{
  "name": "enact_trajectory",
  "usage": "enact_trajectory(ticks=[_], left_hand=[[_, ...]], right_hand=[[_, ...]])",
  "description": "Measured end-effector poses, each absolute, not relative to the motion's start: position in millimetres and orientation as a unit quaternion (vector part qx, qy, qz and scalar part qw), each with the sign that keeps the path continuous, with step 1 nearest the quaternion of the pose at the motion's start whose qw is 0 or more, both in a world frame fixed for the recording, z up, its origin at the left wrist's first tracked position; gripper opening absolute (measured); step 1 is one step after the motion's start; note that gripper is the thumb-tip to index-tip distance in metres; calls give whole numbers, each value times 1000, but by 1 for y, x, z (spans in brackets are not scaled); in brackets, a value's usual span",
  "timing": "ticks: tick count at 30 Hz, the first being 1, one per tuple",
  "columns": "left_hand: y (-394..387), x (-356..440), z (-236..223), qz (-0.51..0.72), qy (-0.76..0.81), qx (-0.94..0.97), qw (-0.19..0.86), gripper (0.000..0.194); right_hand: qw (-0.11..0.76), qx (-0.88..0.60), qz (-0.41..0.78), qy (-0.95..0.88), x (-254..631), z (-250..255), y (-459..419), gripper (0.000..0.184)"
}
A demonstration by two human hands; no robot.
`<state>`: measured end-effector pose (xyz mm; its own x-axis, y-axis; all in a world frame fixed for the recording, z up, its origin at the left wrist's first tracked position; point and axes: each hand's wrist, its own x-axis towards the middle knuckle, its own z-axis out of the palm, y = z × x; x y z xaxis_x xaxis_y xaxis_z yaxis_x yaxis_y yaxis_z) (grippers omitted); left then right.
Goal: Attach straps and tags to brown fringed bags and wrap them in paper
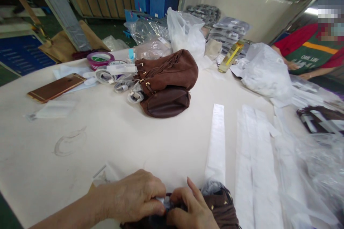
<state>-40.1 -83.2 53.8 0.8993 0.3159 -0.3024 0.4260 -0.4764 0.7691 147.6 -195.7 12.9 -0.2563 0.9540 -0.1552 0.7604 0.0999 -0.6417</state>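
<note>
A dark brown bag point(221, 207) lies at the near edge of the table, partly cut off by the frame and covered by my hands. Over it, my left hand point(137, 196) is closed in a pinch, with a small whitish bit showing at its fingertips. My right hand point(189, 207) faces it, thumb and fingers curled together at the same spot while one finger points up. Between the hands is some greyish clear plastic point(168, 203); what exactly the fingers grip is hidden. A long white paper strip point(215, 143) extends from beside the bag.
Brown drawstring bags point(169, 75) with wrapped straps lie mid-table. Left are a phone point(56, 87) and purple tape roll point(100, 59). More white strips point(258, 164) and clear plastic point(322, 164) cover the right. A yellow-labelled bottle point(231, 56) stands behind; a person in red sleeves point(301, 43) works far right.
</note>
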Motion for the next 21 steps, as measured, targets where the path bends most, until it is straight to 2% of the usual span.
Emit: enact_trajectory(ticks=[5, 8, 12, 15, 18, 21], left_hand=[[-81, -35, 56, -55, 208, 844, 491, 9], [-88, -39, 51, 0, 305, 777, 550, 5], [-98, -47, 41, 76, 326, 734, 592, 6], [-101, -49, 39, 76, 287, 755, 584, 9], [-99, -47, 41, 45, 281, 779, 558, 9], [-96, -45, 43, 27, 282, 796, 535, 8]], right_hand=[[135, -568, 364, -726, 150, 12, -191, 15], [136, -538, 424, -715, 155, 37, -178, 5], [121, -559, 467, -674, 155, 68, -147, 25], [44, -535, 466, -703, 149, 64, -125, 38], [-36, -470, 481, -739, 143, 48, -112, 31], [-58, -448, 499, -739, 139, 38, -108, 28]])
